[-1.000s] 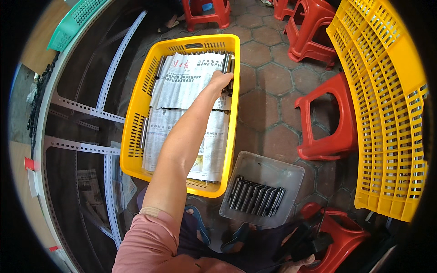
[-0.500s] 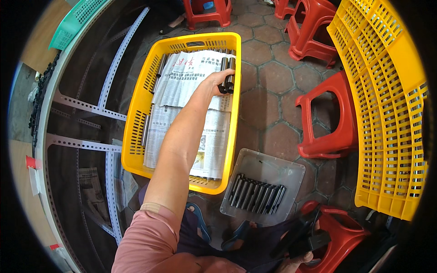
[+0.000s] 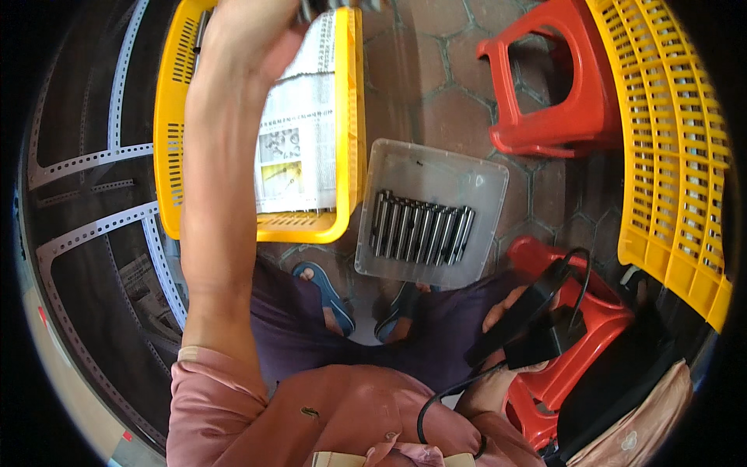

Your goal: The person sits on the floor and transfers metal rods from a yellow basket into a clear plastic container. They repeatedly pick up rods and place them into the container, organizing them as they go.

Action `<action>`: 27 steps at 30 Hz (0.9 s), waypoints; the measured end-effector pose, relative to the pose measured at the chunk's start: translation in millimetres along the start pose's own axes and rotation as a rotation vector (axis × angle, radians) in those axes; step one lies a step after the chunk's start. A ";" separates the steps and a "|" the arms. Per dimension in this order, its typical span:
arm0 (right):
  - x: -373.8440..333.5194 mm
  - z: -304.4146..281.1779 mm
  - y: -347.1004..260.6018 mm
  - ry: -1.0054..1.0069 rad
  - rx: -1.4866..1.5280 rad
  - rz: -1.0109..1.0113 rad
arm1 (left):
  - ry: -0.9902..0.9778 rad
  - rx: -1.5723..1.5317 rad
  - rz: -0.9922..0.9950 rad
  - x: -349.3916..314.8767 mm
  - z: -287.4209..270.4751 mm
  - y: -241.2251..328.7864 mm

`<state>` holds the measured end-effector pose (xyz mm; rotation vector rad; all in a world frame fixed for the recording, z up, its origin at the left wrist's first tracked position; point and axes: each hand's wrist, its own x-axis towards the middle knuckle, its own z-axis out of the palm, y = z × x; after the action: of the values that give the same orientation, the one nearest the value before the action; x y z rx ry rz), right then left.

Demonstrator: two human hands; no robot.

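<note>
My left hand (image 3: pixel 261 35) reaches to the top edge of the view, over the far part of the yellow crate (image 3: pixel 348 156). Its fingers are closed on dark metal tubes (image 3: pixel 331 8), blurred and partly cut off by the edge. Beneath the arm, printed newspaper (image 3: pixel 299 148) lies in the crate, and another tube (image 3: pixel 202 31) shows along its left wall. At the lower right, my right hand (image 3: pixel 502 309) is partly hidden under a black boxy device (image 3: pixel 537 335) with a cable, which it appears to grip.
A clear plastic bin (image 3: pixel 475 175) on the tiled floor holds several shiny dark metal tubes (image 3: pixel 420 229) in a row. Red stools (image 3: pixel 591 117) stand to the right, beside a tall yellow basket (image 3: pixel 669 156). White perforated metal framing (image 3: pixel 93 163) runs along the left.
The view has tipped downward, so the crate and bin sit higher in it. My left hand still holds the tubes, now at the top edge. More of the black device and its cable shows.
</note>
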<state>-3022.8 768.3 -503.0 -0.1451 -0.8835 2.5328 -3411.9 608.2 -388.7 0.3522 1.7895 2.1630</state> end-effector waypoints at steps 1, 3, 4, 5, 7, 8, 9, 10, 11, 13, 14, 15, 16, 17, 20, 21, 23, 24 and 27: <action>1.8 -4.0 -0.3 -0.027 0.025 0.015 | -0.119 0.071 0.013 -17.6 17.4 2.7; 1.1 -4.0 -2.0 -0.004 0.058 0.019 | -0.316 0.311 -0.018 -52.1 32.6 -34.3; 4.5 2.8 -0.9 0.019 0.087 0.015 | -0.283 0.349 -0.068 -74.9 52.5 -50.7; 9.5 11.4 -0.9 0.040 0.109 0.009 | -0.314 0.403 -0.151 -91.6 60.0 -76.3; 15.6 17.1 -3.5 0.040 0.143 0.048 | -0.363 0.388 -0.415 -127.3 69.2 -134.1; 16.2 14.7 -5.3 0.025 0.157 0.079 | -0.394 0.320 -0.592 -146.6 75.0 -166.1; 16.1 3.5 -11.0 -0.028 0.171 0.153 | -0.363 0.379 -0.640 -174.8 76.3 -213.7; 17.8 -10.5 -19.1 -0.087 0.185 0.227 | -0.329 0.436 -0.684 -200.3 77.7 -255.5; 18.6 -25.8 -28.7 -0.138 0.194 0.296 | -0.319 0.440 -0.742 -216.2 83.6 -276.6; 16.0 -49.8 -38.1 -0.214 0.231 0.405 | -0.312 0.493 -0.772 -246.2 97.9 -312.9; 13.3 -59.8 -39.6 -0.235 0.254 0.442 | -0.320 0.537 -0.740 -255.5 107.7 -329.4; 5.3 -70.2 -39.5 -0.223 0.296 0.450 | -0.324 0.500 -0.837 -259.6 117.0 -337.1; -3.5 -80.0 -38.8 -0.211 0.337 0.457 | -0.313 0.508 -0.835 -265.7 126.2 -345.7; -10.7 -88.1 -36.9 -0.202 0.379 0.460 | -0.298 0.487 -0.813 -270.8 134.2 -352.9; -18.7 -95.4 -35.6 -0.180 0.477 0.478 | -0.232 0.533 -0.723 -285.1 149.4 -368.6; -18.4 -94.4 -36.0 -0.176 0.489 0.488 | -0.200 0.591 -0.634 -291.0 151.9 -379.1; -16.5 -85.9 -36.3 -0.163 0.455 0.476 | -0.174 0.619 -0.572 -292.3 152.2 -380.3; -15.5 -79.5 -36.9 -0.152 0.407 0.458 | -0.149 0.616 -0.574 -293.6 149.8 -380.3; -6.5 -63.4 -37.2 -0.147 0.325 0.434 | -0.061 0.706 -0.526 -293.1 138.1 -380.7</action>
<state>-2987.6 827.0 -530.6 -0.0520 -0.5183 3.0875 -3058.4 684.4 -734.0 0.0736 2.2447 1.1267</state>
